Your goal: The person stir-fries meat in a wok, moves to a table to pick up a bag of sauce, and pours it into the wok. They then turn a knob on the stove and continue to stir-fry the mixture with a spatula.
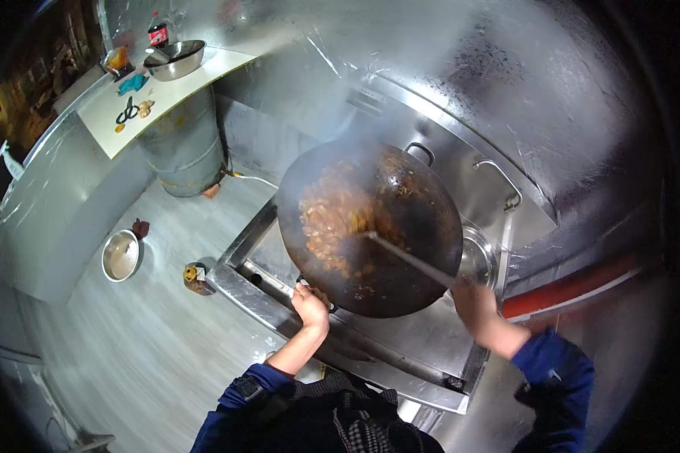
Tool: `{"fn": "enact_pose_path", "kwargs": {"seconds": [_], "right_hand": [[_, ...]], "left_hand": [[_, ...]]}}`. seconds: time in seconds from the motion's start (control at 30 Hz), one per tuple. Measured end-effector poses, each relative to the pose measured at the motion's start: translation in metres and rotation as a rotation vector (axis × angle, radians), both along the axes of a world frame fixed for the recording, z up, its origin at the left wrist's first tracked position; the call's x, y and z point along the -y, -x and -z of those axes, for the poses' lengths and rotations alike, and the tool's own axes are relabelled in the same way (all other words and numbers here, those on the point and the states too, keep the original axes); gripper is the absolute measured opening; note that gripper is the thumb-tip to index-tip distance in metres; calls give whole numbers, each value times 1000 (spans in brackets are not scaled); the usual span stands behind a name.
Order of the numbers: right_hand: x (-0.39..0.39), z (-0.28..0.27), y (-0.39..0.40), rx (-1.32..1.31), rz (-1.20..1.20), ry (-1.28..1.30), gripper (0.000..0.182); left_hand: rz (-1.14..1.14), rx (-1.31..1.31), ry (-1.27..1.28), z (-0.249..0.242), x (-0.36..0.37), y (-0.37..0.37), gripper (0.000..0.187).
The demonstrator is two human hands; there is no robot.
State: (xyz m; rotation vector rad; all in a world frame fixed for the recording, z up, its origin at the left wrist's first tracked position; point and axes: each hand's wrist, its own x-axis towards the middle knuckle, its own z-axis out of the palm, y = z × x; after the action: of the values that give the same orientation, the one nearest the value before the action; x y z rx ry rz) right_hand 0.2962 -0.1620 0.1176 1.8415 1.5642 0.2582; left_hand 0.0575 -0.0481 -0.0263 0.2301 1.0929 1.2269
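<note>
A large black wok [423, 219] sits tilted over a steel stove [400, 355], with brown saucy food [332, 215] piled on its left side and steam rising. My left hand [311, 306] grips the wok's near handle at the rim. My right hand [472, 298] holds the long handle of a metal ladle [404, 255], whose head lies in the food near the wok's middle.
A steel bowl [121, 255] stands on the floor at the left, with a small object [194, 275] beside the stove corner. A white counter [166, 94] at the back left carries a metal bowl [175, 59], a bottle [157, 32] and scissors. A metal drum [183, 147] stands under it.
</note>
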Motion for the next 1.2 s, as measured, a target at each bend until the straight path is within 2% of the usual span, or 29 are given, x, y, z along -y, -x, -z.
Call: {"fn": "enact_pose_path", "kwargs": {"seconds": [0.03,0.07,0.1,0.13,0.17,0.2,0.23,0.3,0.4,0.47,0.5,0.53,0.57,0.63,0.67,0.73,0.77,0.83,0.9,0.93,0.97,1.0,1.07,1.13,1.17,1.2], "right_hand": [[-19,2,-9,22,-23,-48,15],[-41,-15,-10,-108,133,-86,19],[-52,-44,-8,-135,235,64,27],[-55,-70,-9,-208,334,103,34],[-39,-74,-45,-355,189,-41,36],[-43,-116,-48,-478,469,306,39],[-36,-122,-87,-865,1068,201,42],[-26,-158,-107,-953,1337,256,44],[-27,-136,-165,-1062,1588,457,41],[-43,-78,-189,-1312,1507,649,38],[-45,-43,-172,-1394,1210,373,39],[-65,-11,-160,-1528,1205,542,40],[-67,17,-155,-1657,1102,486,39],[-67,37,-115,-1305,917,160,41],[-68,31,-96,-1308,918,175,41],[-59,-2,-65,-958,671,80,40],[-55,-12,-60,-955,672,86,40],[-43,-30,-47,-543,-188,-185,32],[-71,-77,-31,-44,-496,418,23],[-82,-104,-14,-372,-67,78,20],[-91,-144,19,-361,-25,15,20],[-109,-176,48,-345,92,117,29],[-147,-212,96,-343,528,242,41],[-191,-222,131,-415,781,415,41],[-212,-217,150,-378,902,454,39],[-232,-207,171,-342,1024,488,36]], "left_hand": [[6,0,11,-1,2,1,26],[20,-6,-1,-2,2,3,26],[14,3,13,-4,1,4,27],[7,13,33,-5,2,3,27],[7,38,35,-9,3,4,27],[21,32,29,-9,2,3,27],[19,24,15,-8,3,3,27],[23,35,-9,-8,3,3,28],[-14,-34,20,-5,2,-2,27],[-9,-51,30,-10,3,-3,28],[14,-14,3,-4,3,-1,28],[27,-13,13,-5,3,0,28],[25,-12,14,-5,3,0,28],[15,-36,19,-6,4,0,27],[9,-44,29,-5,6,0,27],[-2,-34,20,0,4,-2,27],[-3,-80,42,-3,4,-4,30],[-51,-102,49,-10,5,-9,29],[-38,-67,42,-5,7,-6,29],[-19,-43,21,3,4,-4,29],[-4,-71,5,11,4,-5,30],[-14,-43,-3,12,4,-5,29],[-44,34,20,3,4,-5,31],[-46,120,30,13,2,-5,29],[8,263,19,8,5,2,30],[4,278,14,5,7,5,30]]}}
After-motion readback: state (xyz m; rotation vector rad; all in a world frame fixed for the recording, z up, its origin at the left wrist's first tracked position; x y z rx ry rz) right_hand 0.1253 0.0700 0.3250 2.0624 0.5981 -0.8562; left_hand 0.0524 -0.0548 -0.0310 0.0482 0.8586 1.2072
